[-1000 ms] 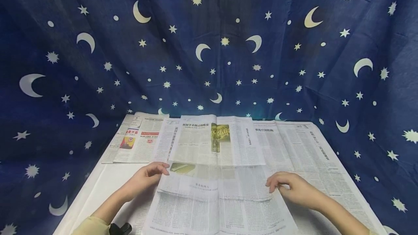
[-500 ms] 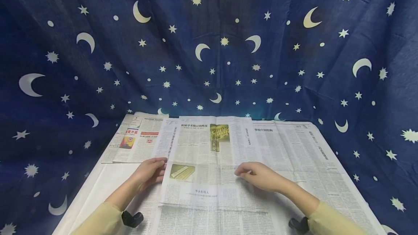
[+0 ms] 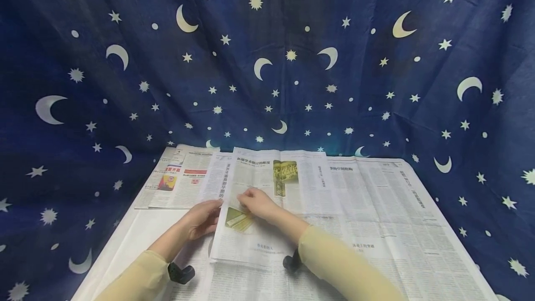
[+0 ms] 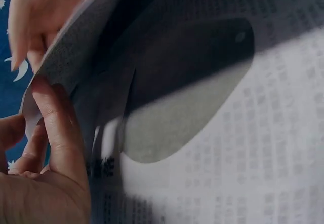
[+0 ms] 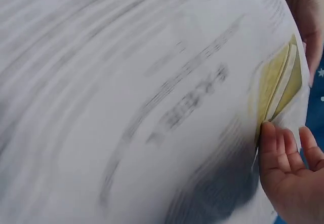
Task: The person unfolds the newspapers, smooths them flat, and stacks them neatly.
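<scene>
While pinching the left edge of the newspaper (image 3: 271, 245) between thumb and fingers of the left hand (image 3: 202, 219), holds that edge bent up in a curve, fingertips partly behind the paper. Reaches across to the same side with the right hand (image 3: 258, 204), its fingers loosely bent and a little apart, without a grip on anything visible, fingertips at the rim of the lower photo (image 3: 237, 219) and seemingly touching the paper. Has the newspaper near the middle of the table (image 3: 121, 245), on top of other printed sheets, with the upper photo (image 3: 285, 175) farther off, beyond the right hand. Shows, beneath the raised edge in the left wrist view, a flat grey-green shape (image 4: 172, 138) on print, rounded at the ends, with a small round mark near one tip and shadow across its upper part; cannot tell what it is. Bears a black device (image 3: 181, 273) at the left wrist, by a pale yellow sleeve (image 3: 138, 273). Continues at the right with a wide creased sheet (image 3: 388, 208), at the far left with overlapping colour pages (image 3: 184, 185). Ends behind the table in a blue curtain (image 3: 267, 27) of pale moons and stars.
</scene>
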`<state>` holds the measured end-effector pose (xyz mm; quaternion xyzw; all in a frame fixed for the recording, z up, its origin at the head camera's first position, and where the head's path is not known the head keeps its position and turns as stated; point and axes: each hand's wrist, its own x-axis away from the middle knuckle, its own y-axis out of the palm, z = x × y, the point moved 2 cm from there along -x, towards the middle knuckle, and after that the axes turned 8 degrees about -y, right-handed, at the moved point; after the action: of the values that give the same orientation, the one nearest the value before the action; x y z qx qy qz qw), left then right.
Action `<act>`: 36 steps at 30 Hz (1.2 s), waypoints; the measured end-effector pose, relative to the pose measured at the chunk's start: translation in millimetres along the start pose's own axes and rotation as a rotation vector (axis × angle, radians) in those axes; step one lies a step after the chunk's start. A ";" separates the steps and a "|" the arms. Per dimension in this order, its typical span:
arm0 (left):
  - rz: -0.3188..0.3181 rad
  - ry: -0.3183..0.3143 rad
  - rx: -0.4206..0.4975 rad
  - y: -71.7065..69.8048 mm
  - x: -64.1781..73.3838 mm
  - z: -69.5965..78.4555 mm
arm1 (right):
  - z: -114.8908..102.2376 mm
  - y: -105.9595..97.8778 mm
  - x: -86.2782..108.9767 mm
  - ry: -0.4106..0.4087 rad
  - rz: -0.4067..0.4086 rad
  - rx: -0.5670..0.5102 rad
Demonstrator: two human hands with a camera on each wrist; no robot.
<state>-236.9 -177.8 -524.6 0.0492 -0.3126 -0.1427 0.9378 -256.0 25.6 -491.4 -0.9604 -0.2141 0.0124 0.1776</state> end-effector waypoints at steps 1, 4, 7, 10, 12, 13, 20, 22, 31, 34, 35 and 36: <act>-0.012 0.001 -0.002 2.1 -0.4 -0.1 | 0.0 3.5 -2.3 0.020 0.014 -0.023; -0.030 0.006 -0.010 6.7 -2.1 -1.4 | 0.5 12.0 -6.4 0.046 0.028 -0.055; -0.047 0.019 -0.026 9.8 -3.6 -3.0 | 0.0 18.4 -8.0 0.043 0.043 -0.036; -0.077 0.042 -0.046 12.2 -4.6 -5.0 | 0.4 23.7 -9.3 0.044 0.067 -0.021; -0.086 0.056 -0.061 13.5 -4.9 -6.5 | 0.8 26.6 -9.7 0.052 0.097 -0.032; -0.087 0.063 -0.070 14.1 -4.9 -7.2 | 1.3 27.8 -9.8 0.061 0.107 -0.032; -0.067 0.079 -0.102 17.7 -3.7 -9.0 | 5.9 32.9 -12.5 0.110 0.150 -0.024; -0.065 0.082 -0.096 19.0 -3.2 -8.2 | 7.0 33.2 -13.4 0.115 0.165 -0.028; -0.063 0.091 -0.100 20.6 -4.0 -7.7 | 9.8 34.4 -16.1 0.119 0.201 0.044; -0.066 0.100 -0.124 21.0 -4.5 -7.6 | 9.4 34.9 -16.9 0.125 0.203 0.104; -0.060 0.100 -0.131 21.0 -4.6 -7.7 | 9.3 35.1 -17.2 0.124 0.204 0.122; -0.055 0.099 -0.139 21.2 -4.4 -7.5 | 9.3 35.4 -17.4 0.126 0.201 0.140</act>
<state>-230.7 -156.2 -529.2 -0.0006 -0.2536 -0.1872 0.9490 -258.4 -8.5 -513.3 -0.9611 -0.1040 -0.0153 0.2553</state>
